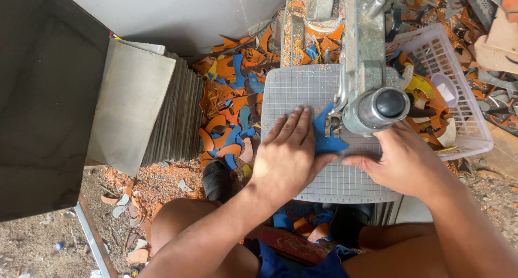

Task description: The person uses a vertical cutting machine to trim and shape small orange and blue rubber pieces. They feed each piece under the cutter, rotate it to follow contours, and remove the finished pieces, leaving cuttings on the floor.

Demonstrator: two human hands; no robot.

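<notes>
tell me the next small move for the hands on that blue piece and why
Probably ease the blue piece a little further toward the saw blade: the left hand lies flat on it, the right hand steadies its edge, and its tip sits at the blade.
</notes>
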